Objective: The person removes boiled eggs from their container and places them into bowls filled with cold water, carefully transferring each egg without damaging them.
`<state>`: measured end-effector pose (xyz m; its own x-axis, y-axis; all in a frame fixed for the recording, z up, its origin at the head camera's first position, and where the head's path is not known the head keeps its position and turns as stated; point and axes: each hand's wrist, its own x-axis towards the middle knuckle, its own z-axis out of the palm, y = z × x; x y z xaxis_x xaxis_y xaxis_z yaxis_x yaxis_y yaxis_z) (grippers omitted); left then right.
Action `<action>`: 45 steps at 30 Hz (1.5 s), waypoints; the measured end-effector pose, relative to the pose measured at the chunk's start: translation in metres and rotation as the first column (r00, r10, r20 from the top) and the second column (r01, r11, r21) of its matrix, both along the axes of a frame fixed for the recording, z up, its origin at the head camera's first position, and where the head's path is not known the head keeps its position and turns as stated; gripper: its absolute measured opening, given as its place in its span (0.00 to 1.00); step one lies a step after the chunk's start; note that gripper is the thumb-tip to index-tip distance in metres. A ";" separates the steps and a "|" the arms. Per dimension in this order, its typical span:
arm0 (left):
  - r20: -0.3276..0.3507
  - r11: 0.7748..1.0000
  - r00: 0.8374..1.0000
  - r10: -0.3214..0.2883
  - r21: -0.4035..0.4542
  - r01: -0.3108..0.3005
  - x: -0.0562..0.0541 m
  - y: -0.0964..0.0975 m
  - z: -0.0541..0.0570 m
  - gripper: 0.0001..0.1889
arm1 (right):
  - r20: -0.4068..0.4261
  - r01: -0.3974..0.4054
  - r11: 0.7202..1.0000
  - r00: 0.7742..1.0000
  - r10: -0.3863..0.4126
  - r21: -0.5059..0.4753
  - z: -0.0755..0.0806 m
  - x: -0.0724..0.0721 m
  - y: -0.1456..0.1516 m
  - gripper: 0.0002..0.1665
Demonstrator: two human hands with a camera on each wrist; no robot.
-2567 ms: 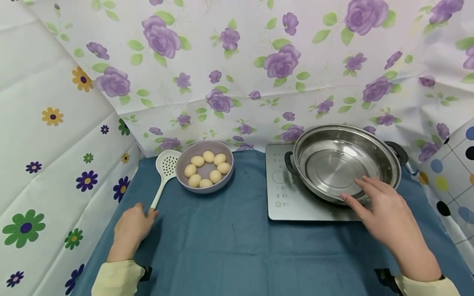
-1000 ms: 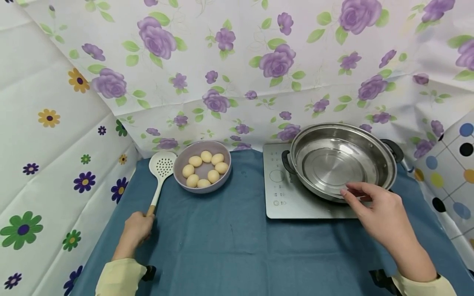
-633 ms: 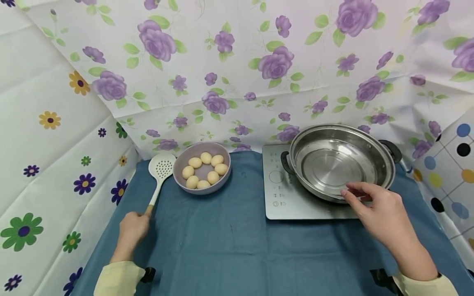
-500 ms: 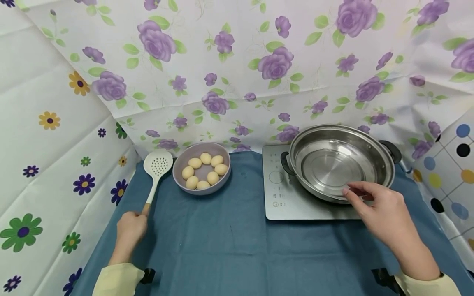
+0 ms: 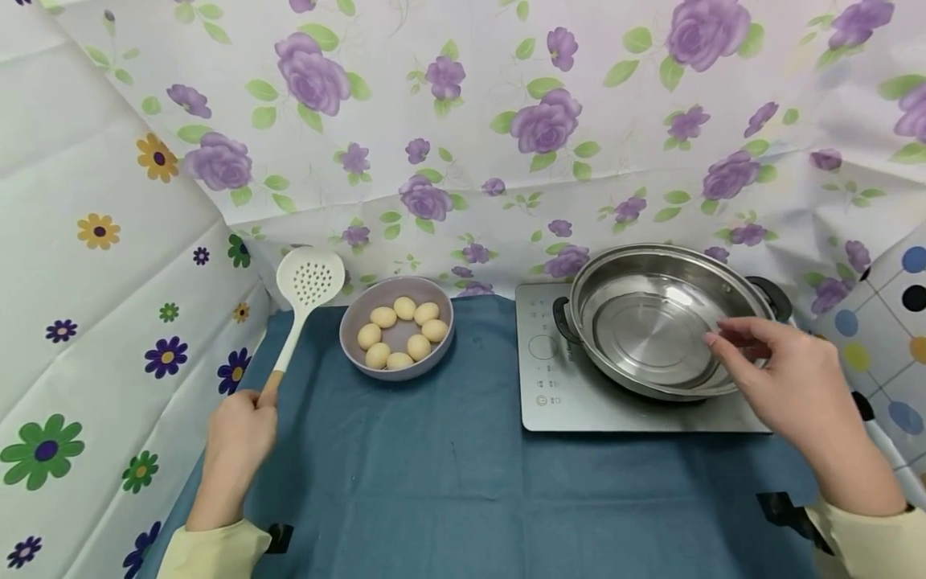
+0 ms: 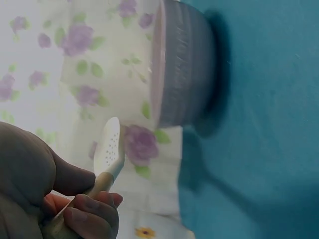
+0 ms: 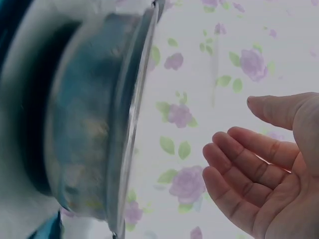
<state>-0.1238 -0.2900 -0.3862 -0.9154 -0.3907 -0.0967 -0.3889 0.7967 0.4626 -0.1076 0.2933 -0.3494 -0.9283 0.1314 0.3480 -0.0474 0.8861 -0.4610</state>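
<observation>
My left hand [image 5: 242, 434] grips the wooden end of a white skimmer [image 5: 311, 278] whose round head is full of small holes. The skimmer is raised off the cloth, left of a mauve bowl [image 5: 350, 342]. Several pale eggs [image 5: 399, 361] lie in a ring inside that bowl. In the left wrist view, fingers and thumb wrap the skimmer handle [image 6: 101, 185]. My right hand [image 5: 796, 378] hovers at the right front rim of a steel pot [image 5: 651, 322], holding nothing. The right wrist view shows its fingers relaxed and apart from the pot's side [image 7: 89, 119].
The pot, with black side handles [image 5: 565, 319], stands on a flat silver induction cooker [image 5: 538, 402]. A blue cloth [image 5: 448, 482] covers the table. Flowered sheets [image 5: 463, 137] hang behind and to the left, and a dotted one [image 5: 878, 346] hangs at the right.
My left hand has lifted the skimmer from beside the bowl, moving it up and slightly left. My right hand has shifted right and a little upward. Bowl, eggs and pot stay put.
</observation>
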 end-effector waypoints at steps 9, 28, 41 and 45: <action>-0.071 0.990 0.988 -0.135 0.017 0.137 0.007 0.028 0.026 0.25 | 0.054 0.096 0.993 0.993 -0.100 0.072 0.013 -0.032 0.035 0.33; -0.125 0.950 0.942 -0.311 -0.031 0.310 0.009 0.059 0.046 0.19 | 0.420 0.213 0.969 0.874 -0.245 0.123 -0.006 -0.095 0.101 0.59; -0.127 0.951 0.942 -0.310 -0.035 0.308 0.005 0.066 0.052 0.19 | 0.477 0.216 0.970 0.845 -0.243 0.111 -0.018 -0.093 0.103 0.31; -0.118 0.954 0.947 -0.298 -0.038 0.296 0.004 0.066 0.053 0.20 | 0.462 0.179 0.975 0.859 -0.220 0.131 -0.019 -0.094 0.105 0.29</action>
